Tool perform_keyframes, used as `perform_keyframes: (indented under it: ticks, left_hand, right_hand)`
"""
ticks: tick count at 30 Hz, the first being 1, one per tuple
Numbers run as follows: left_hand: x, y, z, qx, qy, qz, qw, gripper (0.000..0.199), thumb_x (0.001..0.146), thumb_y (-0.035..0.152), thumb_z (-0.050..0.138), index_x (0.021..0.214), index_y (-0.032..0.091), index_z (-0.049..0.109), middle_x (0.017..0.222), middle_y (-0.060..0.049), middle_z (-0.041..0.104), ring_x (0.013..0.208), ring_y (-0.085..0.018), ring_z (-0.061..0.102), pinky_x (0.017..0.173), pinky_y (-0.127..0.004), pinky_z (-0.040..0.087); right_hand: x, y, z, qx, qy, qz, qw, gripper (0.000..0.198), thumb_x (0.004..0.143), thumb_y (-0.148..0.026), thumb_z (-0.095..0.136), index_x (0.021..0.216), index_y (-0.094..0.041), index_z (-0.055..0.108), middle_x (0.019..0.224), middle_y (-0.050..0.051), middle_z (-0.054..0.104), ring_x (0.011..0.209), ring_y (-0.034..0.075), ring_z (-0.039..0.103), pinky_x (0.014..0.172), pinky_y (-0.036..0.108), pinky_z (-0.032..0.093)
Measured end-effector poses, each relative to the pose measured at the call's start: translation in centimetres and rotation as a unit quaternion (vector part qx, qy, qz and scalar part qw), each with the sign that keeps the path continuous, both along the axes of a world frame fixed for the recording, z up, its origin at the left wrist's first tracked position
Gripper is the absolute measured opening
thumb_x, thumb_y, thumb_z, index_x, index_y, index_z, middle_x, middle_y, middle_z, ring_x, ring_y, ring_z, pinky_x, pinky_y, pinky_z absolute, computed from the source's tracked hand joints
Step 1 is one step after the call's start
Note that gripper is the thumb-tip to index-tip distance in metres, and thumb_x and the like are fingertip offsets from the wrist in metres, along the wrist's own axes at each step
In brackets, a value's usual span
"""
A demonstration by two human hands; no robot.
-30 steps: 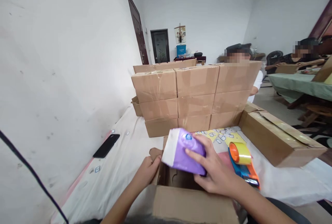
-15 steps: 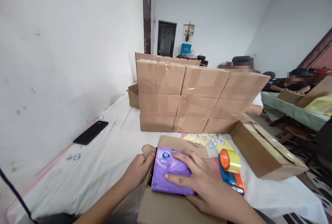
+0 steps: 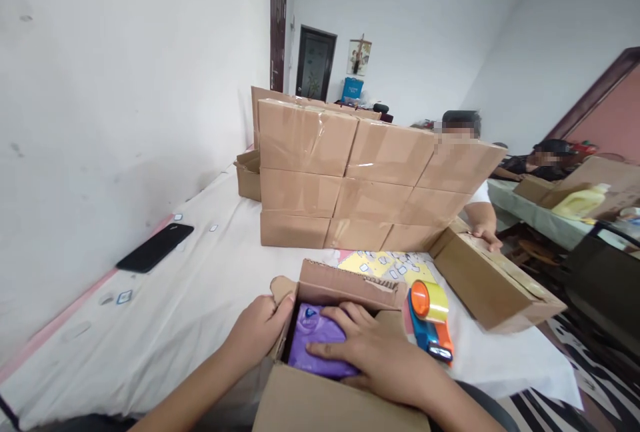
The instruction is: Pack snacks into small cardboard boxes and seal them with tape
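Note:
An open cardboard box [image 3: 340, 399] stands in front of me with its flaps up. Inside its left part is a purple plastic-wrapped pack [image 3: 320, 342] with a blue logo, resembling a tissue pack. My right hand [image 3: 375, 355] lies over the pack's top, fingers spread and pressing on it; its thumb is partly hidden near the box's front edge. At the box's left side, my left hand [image 3: 263, 325] pinches the small side flap [image 3: 283, 289] between thumb and fingers. Just right of the box lies a blue-and-orange tape dispenser [image 3: 433, 322] carrying a yellow tape roll.
Taped cardboard boxes [image 3: 345, 179] form a stacked wall behind. A long carton [image 3: 500, 285] lies to the right, touched by another person's hand [image 3: 487, 235]. A black phone [image 3: 155, 247] rests at left near the wall. Another person sits at a farther table [image 3: 530, 199].
My right hand has pushed the purple pack lower into the box. My left hand keeps its hold on the flap. Another person's hand has come onto the long carton. The view has shifted slightly.

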State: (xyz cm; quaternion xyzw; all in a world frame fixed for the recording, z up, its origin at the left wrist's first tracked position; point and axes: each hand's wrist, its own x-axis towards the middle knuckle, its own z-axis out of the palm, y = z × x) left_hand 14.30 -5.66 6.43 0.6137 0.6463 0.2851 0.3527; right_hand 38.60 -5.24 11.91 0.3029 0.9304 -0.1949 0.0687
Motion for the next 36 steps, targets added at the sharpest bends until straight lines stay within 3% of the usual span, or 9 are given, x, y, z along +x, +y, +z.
perform_keyframes:
  ticks: [5, 12, 18, 25, 32, 36]
  left_hand:
    - [0.1, 0.0, -0.2, 0.0, -0.015, 0.001, 1.0, 0.049, 0.094, 0.055, 0.03, 0.058, 0.024, 0.036, 0.057, -0.001, 0.046, 0.058, -0.018, 0.049, 0.059, -0.03, 0.03]
    - [-0.1, -0.1, -0.5, 0.02, -0.058, 0.002, 0.998, 0.047, 0.093, 0.056, 0.037, 0.064, 0.021, 0.052, 0.065, -0.005, 0.063, 0.068, -0.022, 0.061, 0.065, -0.03, 0.042]
    - [-0.1, -0.1, -0.8, 0.029, -0.074, 0.009, 0.997, 0.048, 0.092, 0.057, 0.04, 0.064, 0.021, 0.054, 0.063, -0.004, 0.063, 0.067, -0.023, 0.061, 0.065, -0.03, 0.042]
    - [-0.4, 0.2, -1.6, 0.03, -0.114, -0.006, 0.993, 0.048, 0.093, 0.059, 0.04, 0.073, 0.019, 0.059, 0.075, -0.005, 0.07, 0.08, -0.026, 0.065, 0.072, -0.03, 0.044]
    - [-0.3, 0.2, -1.7, -0.003, -0.096, 0.021, 0.995, 0.051, 0.089, 0.066, 0.039, 0.067, 0.021, 0.051, 0.065, -0.004, 0.062, 0.074, -0.025, 0.061, 0.067, -0.031, 0.041]
    - [-0.3, 0.1, -1.9, 0.001, -0.081, 0.068, 0.994, 0.052, 0.089, 0.067, 0.038, 0.063, 0.023, 0.044, 0.063, -0.003, 0.057, 0.072, -0.023, 0.056, 0.068, -0.031, 0.04]
  right_hand:
    - [0.0, -0.4, 0.2, -0.013, 0.007, 0.0, 1.0, 0.069, 0.093, -0.03, 0.065, 0.147, -0.061, 0.036, 0.16, 0.0, 0.035, 0.142, 0.038, 0.033, 0.108, 0.059, 0.041]
    - [-0.4, -1.2, 1.1, -0.018, 0.012, -0.016, 1.0, 0.068, 0.094, -0.021, 0.061, 0.145, -0.06, 0.04, 0.144, 0.004, 0.044, 0.14, 0.035, 0.034, 0.104, 0.051, 0.046]
    - [-0.6, -1.0, 0.9, 0.01, 0.006, -0.039, 0.999, 0.058, 0.085, -0.031, 0.074, 0.139, -0.043, 0.057, 0.124, 0.008, 0.05, 0.126, 0.034, 0.044, 0.096, 0.048, 0.048]
    - [0.2, -0.6, -0.5, 0.031, 0.017, -0.048, 0.998, 0.052, 0.077, -0.037, 0.082, 0.126, -0.042, 0.067, 0.117, 0.004, 0.057, 0.12, 0.031, 0.049, 0.095, 0.043, 0.044]
    - [0.1, -0.5, -0.2, 0.084, 0.036, -0.07, 0.993, 0.014, 0.093, -0.032, 0.064, 0.102, -0.031, 0.076, 0.098, 0.002, 0.067, 0.098, 0.022, 0.06, 0.079, 0.033, 0.041]
    - [0.5, -0.7, 0.4, 0.139, 0.122, -0.088, 0.979, 0.026, 0.101, -0.025, 0.047, 0.104, -0.025, 0.073, 0.092, 0.003, 0.07, 0.087, 0.019, 0.062, 0.075, 0.032, 0.042]
